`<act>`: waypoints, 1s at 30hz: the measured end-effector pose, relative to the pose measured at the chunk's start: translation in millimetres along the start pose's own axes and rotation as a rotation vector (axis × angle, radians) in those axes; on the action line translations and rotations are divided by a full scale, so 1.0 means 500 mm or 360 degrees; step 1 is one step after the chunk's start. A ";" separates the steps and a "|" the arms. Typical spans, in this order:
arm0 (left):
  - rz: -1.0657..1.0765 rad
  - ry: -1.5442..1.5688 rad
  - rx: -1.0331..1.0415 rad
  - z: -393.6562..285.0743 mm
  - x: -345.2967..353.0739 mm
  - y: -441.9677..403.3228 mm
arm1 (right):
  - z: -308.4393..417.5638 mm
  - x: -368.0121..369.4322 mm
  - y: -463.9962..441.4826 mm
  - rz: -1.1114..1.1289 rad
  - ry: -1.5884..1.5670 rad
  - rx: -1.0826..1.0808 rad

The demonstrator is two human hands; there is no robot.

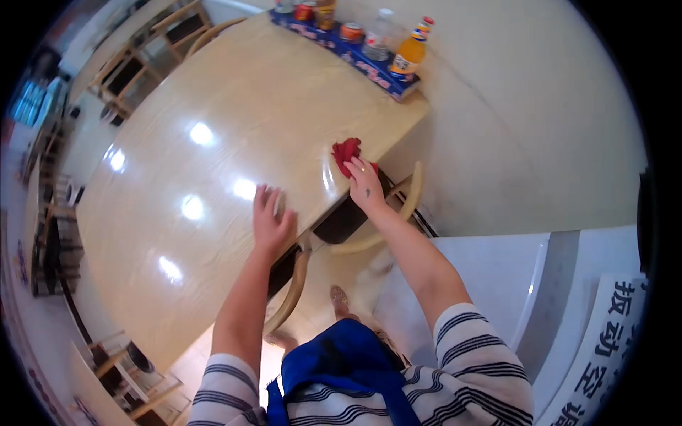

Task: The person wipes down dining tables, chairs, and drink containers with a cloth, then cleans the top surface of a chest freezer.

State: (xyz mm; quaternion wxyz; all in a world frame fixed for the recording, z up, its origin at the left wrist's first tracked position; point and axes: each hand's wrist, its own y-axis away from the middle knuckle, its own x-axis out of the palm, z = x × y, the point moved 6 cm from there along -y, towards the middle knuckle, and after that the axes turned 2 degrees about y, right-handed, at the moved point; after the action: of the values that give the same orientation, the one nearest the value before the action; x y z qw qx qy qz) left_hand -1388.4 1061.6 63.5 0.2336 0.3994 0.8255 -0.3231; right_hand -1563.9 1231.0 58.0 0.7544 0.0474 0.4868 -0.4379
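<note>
My right hand grips a crumpled red cloth near the right edge of the wooden table. The cloth bunches out beyond my fingertips and touches the tabletop. A ring shows on one finger of this hand. My left hand is at the near side of the table with its fingers apart and nothing in them. Whether its fingertips touch the surface I cannot tell.
Along the wall, a blue box bears an orange drink bottle, a clear bottle and cans. Chairs stand close before me, one by my right arm. A white surface lies right.
</note>
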 end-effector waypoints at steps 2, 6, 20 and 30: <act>-0.0123 0.0232 -0.0225 0.020 -0.015 0.035 | 0.075 0.024 0.045 0.0085 -0.0014 -0.0074; -0.0058 0.0341 -0.0200 -0.031 -0.118 0.267 | 0.200 0.097 0.153 0.0203 -0.0128 -0.0096; -0.0943 0.0009 -0.1998 0.068 -0.763 1.353 | 0.843 0.393 0.445 0.0273 -0.0015 -0.0425; -0.1269 0.0513 -0.2081 0.104 -0.768 1.406 | 1.156 0.580 0.531 0.0521 -0.0376 -0.0889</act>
State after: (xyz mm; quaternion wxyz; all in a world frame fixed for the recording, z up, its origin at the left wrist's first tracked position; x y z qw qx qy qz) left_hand -592.5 1160.9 31.2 0.1648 -0.1041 0.9532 0.2312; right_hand -934.4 927.7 40.5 0.8496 -0.1347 0.4830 -0.1634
